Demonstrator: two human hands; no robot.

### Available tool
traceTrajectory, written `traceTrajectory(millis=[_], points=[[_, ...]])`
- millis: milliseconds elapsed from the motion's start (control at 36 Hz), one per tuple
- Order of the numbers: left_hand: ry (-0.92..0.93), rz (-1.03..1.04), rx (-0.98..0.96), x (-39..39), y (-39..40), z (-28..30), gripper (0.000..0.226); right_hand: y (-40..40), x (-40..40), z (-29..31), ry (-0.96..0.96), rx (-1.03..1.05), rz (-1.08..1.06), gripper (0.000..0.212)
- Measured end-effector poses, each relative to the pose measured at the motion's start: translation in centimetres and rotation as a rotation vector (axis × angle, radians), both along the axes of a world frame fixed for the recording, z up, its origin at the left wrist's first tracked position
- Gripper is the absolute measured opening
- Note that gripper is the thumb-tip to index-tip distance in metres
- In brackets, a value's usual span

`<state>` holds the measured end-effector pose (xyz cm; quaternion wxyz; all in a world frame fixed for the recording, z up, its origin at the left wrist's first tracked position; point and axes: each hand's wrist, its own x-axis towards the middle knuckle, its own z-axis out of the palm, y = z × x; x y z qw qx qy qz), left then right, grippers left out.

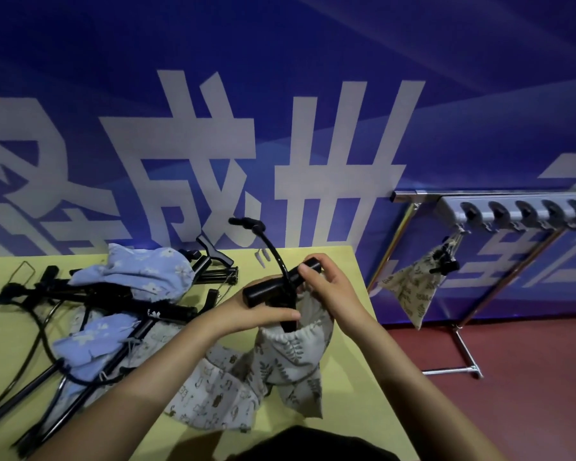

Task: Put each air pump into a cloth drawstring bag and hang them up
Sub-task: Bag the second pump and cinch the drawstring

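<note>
A black air pump [269, 287] with a T-handle stands upright inside a leaf-print drawstring bag [291, 354] on the yellow table [356, 361]. Its black hose arcs up to a nozzle at the top. My left hand [246, 312] pinches the gathered mouth of the bag below the handle. My right hand [326, 286] holds the bag's far edge by the right end of the handle. Several more black pumps [113, 294] and blue floral bags [140, 271] lie heaped at the table's left. One filled leaf-print bag [413, 287] hangs from the hook rack [512, 211].
A cream printed bag [210, 394] lies flat under my left forearm. The metal stand [463, 344] of the rack rests on the red floor to the right of the table. A blue banner wall runs behind everything.
</note>
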<state>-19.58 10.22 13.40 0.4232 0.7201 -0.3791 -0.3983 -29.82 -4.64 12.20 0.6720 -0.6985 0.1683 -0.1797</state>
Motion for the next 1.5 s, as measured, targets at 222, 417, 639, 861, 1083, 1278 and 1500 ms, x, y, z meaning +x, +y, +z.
traceTrajectory(millis=[222, 417, 639, 861, 1083, 1278, 1500], points=[[-0.031, 0.321, -0.091, 2.1, 0.3, -2.8, 0.023, -1.2, -0.4, -0.9, -0.001, 0.085, -0.139, 0.021], [-0.271, 0.433, -0.062, 3.9, 1.7, -3.7, 0.022, -2.0, -1.0, -1.6, 0.018, 0.106, -0.241, 0.012], [-0.742, 0.425, -0.213, 3.0, 2.2, -1.1, 0.040, -1.6, -0.8, -1.6, 0.008, 0.017, -0.243, 0.018], [0.065, 0.639, -0.280, 2.4, 1.6, 1.4, 0.025, -1.0, 0.1, -1.5, 0.005, -0.030, -0.254, 0.022], [0.480, 0.599, -0.670, 2.7, 1.2, 2.2, 0.028, -0.2, 0.8, -1.5, 0.007, -0.011, -0.227, 0.016], [0.065, 0.432, -0.516, 2.0, 1.6, 1.1, 0.040, 0.2, 1.2, -1.6, -0.011, -0.018, -0.224, 0.012], [-0.255, 0.405, -0.457, 2.8, 2.0, 0.6, 0.050, 1.1, 1.6, -1.7, -0.049, -0.028, -0.201, 0.014]])
